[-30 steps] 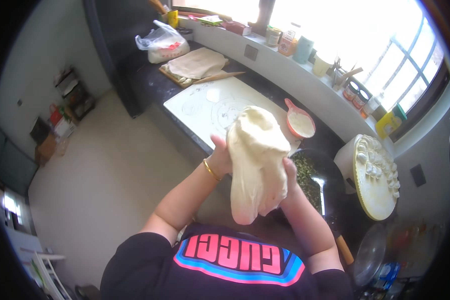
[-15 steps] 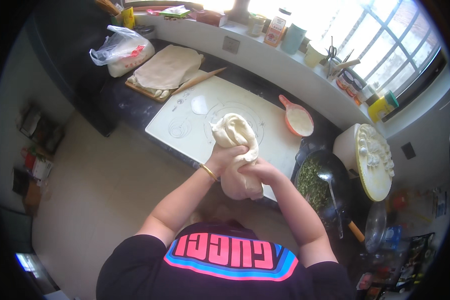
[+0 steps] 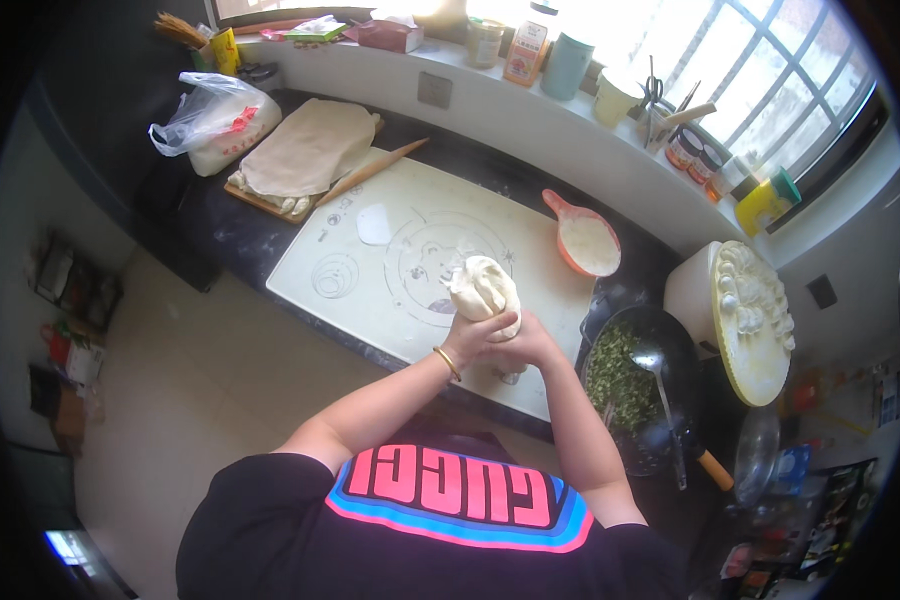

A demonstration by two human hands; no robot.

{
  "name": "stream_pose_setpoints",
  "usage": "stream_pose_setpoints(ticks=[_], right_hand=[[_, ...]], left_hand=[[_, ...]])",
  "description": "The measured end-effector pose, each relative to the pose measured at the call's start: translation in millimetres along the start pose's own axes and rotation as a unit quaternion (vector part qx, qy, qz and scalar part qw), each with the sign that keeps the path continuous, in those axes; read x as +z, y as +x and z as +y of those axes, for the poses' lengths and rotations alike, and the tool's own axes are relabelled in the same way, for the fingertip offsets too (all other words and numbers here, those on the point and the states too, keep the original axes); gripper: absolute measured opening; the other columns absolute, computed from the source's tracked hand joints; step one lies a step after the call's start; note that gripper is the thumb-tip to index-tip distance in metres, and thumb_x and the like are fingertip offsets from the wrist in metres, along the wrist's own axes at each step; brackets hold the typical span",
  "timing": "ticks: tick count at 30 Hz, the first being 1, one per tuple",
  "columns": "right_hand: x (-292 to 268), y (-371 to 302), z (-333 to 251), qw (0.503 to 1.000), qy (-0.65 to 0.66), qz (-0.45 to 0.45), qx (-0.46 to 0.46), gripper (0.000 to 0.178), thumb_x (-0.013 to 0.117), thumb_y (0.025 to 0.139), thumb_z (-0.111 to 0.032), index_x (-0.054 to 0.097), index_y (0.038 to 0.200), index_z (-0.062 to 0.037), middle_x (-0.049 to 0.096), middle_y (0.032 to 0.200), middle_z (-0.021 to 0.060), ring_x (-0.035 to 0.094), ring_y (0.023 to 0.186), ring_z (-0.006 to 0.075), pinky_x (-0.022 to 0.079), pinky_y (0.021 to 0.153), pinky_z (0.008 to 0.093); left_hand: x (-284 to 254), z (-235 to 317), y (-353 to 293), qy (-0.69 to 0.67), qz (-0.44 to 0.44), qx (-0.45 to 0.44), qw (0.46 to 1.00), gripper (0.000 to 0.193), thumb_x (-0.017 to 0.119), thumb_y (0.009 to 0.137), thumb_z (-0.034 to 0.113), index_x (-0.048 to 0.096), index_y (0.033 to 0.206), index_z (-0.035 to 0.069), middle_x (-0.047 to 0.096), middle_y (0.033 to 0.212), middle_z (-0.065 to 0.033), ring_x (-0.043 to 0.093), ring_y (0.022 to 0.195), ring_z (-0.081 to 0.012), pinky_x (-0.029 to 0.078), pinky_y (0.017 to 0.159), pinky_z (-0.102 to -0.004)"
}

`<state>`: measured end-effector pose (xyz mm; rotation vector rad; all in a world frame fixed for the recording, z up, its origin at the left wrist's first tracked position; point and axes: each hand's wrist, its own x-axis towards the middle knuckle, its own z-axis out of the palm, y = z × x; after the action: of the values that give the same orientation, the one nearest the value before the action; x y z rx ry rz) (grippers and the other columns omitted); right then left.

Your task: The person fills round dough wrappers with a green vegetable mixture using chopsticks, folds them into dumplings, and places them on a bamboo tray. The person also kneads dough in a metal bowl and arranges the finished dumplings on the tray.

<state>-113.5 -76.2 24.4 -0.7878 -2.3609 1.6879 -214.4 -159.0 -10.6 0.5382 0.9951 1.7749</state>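
My left hand (image 3: 467, 338), with a gold bangle at the wrist, is closed round a lump of pale, soft dough (image 3: 485, 288). Against it, my right hand (image 3: 526, 342) also wraps the dough. The folded top of the lump bulges above my thumbs, and a little shows beneath the right hand. Both hands are over the near part of a white kneading mat (image 3: 320, 290) printed with circles. A small white scraper (image 3: 374, 224) lies on the mat's left part. Beyond the mat's right side rests an orange scoop (image 3: 582, 240) holding white flour.
At the back left are a rolling pin (image 3: 375, 170), a cloth-like cover (image 3: 305, 150) over a board, and a plastic bag (image 3: 232, 130). To the right stand a wok (image 3: 660, 330) of chopped greens with a metal spatula (image 3: 648, 360), and a round tray (image 3: 755, 375) of white dumplings.
The dough has been squeezed from a long, hanging mass into a compact lump. My hands have come closer together, and the head view has shifted slightly.
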Motion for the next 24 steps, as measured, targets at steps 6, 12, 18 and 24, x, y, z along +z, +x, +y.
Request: stream_pose_setpoints(ticks=[6,12,18,24], right_hand=[[21,30,4,0.957,-0.288,0.013,-0.025,0.081,0.072,0.057,-0.042,0.04,0.129,-0.0223,0.036,0.135,0.0083,0.028,0.129,0.0265,0.001,0.102,0.0605],[44,82,-11,0.994,0.035,0.086,-0.054,0.061,0.076,0.054,-0.025,0.055,0.11,-0.0126,0.056,0.111,0.0112,0.052,0.107,0.0281,0.037,0.094,0.0427],[80,151,2,0.97,-0.095,0.217,-0.053,0.049,0.076,0.053,-0.022,0.06,0.098,-0.0101,0.063,0.093,0.0114,0.058,0.091,0.0304,0.046,0.079,0.0367],[104,194,7,0.957,-0.139,0.253,-0.038,0.035,0.068,0.064,-0.032,0.061,0.094,-0.0141,0.064,0.09,0.0078,0.059,0.087,0.0268,0.04,0.085,0.038]], left_hand=[[-26,6,20,0.256,0.01,0.06,0.965,0.058,0.076,0.067,0.02,0.048,0.114,0.002,0.053,0.111,-0.0063,0.053,0.101,-0.0161,0.043,0.086,-0.0303],[-60,48,55,0.283,-0.017,0.082,0.956,0.057,0.077,0.061,0.025,0.053,0.108,0.003,0.057,0.104,-0.0071,0.055,0.097,-0.0169,0.045,0.083,-0.0309],[-115,54,108,0.455,-0.02,0.215,0.864,0.054,0.075,0.06,0.019,0.052,0.105,0.001,0.059,0.096,-0.0096,0.059,0.087,-0.0199,0.048,0.075,-0.0317],[-149,84,135,0.163,-0.054,0.007,0.985,0.044,0.067,0.065,0.005,0.052,0.106,0.003,0.057,0.098,-0.007,0.058,0.088,-0.0189,0.049,0.076,-0.0314]])
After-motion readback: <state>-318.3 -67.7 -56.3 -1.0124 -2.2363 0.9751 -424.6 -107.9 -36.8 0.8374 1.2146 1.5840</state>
